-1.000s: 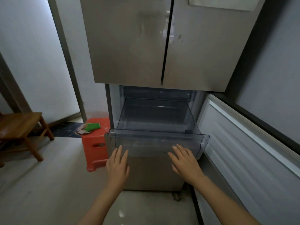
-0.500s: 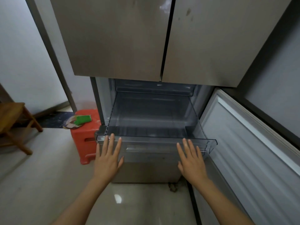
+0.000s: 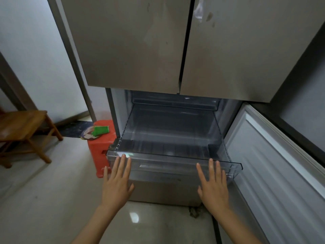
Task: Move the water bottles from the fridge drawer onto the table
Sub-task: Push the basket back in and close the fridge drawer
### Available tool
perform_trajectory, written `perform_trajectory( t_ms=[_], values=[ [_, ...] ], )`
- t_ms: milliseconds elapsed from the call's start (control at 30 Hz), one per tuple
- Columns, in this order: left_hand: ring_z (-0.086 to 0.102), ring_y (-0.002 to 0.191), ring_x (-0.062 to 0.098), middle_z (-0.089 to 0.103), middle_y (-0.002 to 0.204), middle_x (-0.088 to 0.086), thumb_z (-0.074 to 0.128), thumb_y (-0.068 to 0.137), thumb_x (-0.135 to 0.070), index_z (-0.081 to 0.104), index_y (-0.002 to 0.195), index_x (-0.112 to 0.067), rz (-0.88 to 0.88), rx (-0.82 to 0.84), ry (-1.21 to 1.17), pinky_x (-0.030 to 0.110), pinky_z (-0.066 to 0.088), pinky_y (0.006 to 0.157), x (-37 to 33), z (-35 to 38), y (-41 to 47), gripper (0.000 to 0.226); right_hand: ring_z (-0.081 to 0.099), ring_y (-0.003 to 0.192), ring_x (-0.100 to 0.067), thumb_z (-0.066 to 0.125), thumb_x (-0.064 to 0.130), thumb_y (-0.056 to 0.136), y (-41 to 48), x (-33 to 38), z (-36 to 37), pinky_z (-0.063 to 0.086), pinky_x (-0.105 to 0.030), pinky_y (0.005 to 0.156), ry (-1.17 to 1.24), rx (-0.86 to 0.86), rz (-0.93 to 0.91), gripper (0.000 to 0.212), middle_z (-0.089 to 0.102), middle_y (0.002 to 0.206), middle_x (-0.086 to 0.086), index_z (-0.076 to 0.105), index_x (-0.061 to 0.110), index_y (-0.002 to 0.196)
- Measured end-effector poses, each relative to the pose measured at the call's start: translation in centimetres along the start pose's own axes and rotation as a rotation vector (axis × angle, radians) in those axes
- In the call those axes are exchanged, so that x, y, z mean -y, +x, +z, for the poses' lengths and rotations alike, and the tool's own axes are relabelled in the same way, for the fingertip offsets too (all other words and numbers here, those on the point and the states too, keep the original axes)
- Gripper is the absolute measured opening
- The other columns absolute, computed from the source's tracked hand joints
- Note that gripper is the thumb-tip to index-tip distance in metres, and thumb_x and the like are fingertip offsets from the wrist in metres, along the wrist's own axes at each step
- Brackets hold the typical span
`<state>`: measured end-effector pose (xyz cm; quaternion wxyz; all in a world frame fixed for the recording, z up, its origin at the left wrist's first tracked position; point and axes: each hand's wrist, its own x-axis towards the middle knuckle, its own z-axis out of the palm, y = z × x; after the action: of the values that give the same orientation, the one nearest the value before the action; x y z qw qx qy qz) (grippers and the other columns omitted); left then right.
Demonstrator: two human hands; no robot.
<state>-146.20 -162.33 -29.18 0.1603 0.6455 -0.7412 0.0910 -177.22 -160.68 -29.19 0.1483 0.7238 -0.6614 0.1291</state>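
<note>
The clear plastic fridge drawer (image 3: 172,158) is pulled out below the two steel upper doors, and I see no water bottles inside it. My left hand (image 3: 117,182) lies flat against the left part of the drawer's front, fingers spread and pointing up. My right hand (image 3: 213,184) presses flat on the right part of the same front. Neither hand holds anything. No table is in view.
The lower fridge door (image 3: 274,173) stands swung open on the right. A red plastic stool (image 3: 100,147) with a green cloth (image 3: 101,130) on it sits left of the fridge. Further left stands a wooden stool (image 3: 22,127) on the tiled floor.
The view has come closer to the fridge. Both hands stay flat on the drawer's front, now spread a little further apart.
</note>
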Motion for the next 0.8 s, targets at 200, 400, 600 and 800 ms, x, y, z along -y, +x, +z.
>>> perform_trajectory(
  t_ms=[200, 400, 600, 800],
  values=[
    [-0.012, 0.143, 0.018, 0.027, 0.146, 0.012, 0.088, 0.043, -0.039, 0.016, 0.144, -0.010, -0.024, -0.001, 0.042, 0.054, 0.030, 0.095, -0.3, 0.4, -0.1, 0.128, -0.011, 0.141, -0.036, 0.086, 0.021, 0.044, 0.0, -0.5, 1.1, 0.013, -0.050, 0.111, 0.037, -0.016, -0.053, 0.135, -0.012, 0.153, -0.017, -0.002, 0.024, 0.147],
    [-0.012, 0.143, 0.021, 0.021, 0.147, 0.015, 0.088, 0.044, -0.039, 0.013, 0.145, -0.009, -0.052, 0.025, 0.044, 0.056, 0.030, 0.096, -1.5, 0.9, 0.3, 0.129, -0.014, 0.141, -0.034, 0.083, 0.014, 0.045, 1.3, -2.0, 0.8, 0.005, -0.048, 0.110, 0.021, -0.044, -0.078, 0.133, 0.025, 0.143, -0.021, -0.002, 0.025, 0.147],
    [-0.014, 0.143, 0.022, 0.019, 0.147, 0.018, 0.088, 0.044, -0.039, 0.022, 0.141, -0.006, -0.073, 0.033, 0.036, 0.056, 0.028, 0.097, -2.4, 1.1, 0.6, 0.122, -0.015, 0.141, -0.035, 0.083, 0.015, 0.046, 1.6, -2.3, 1.0, 0.007, -0.051, 0.108, 0.032, -0.039, -0.086, 0.133, 0.025, 0.142, -0.023, -0.003, 0.023, 0.147],
    [-0.015, 0.143, 0.022, 0.020, 0.147, 0.017, 0.087, 0.043, -0.042, 0.021, 0.141, -0.007, -0.060, 0.060, 0.068, 0.055, 0.028, 0.097, -2.1, 1.0, 1.0, 0.124, -0.010, 0.141, -0.038, 0.083, 0.015, 0.044, 2.1, -2.3, 1.1, 0.021, -0.056, 0.106, 0.040, -0.009, -0.091, 0.134, 0.026, 0.141, -0.024, -0.003, 0.023, 0.147]
  ],
)
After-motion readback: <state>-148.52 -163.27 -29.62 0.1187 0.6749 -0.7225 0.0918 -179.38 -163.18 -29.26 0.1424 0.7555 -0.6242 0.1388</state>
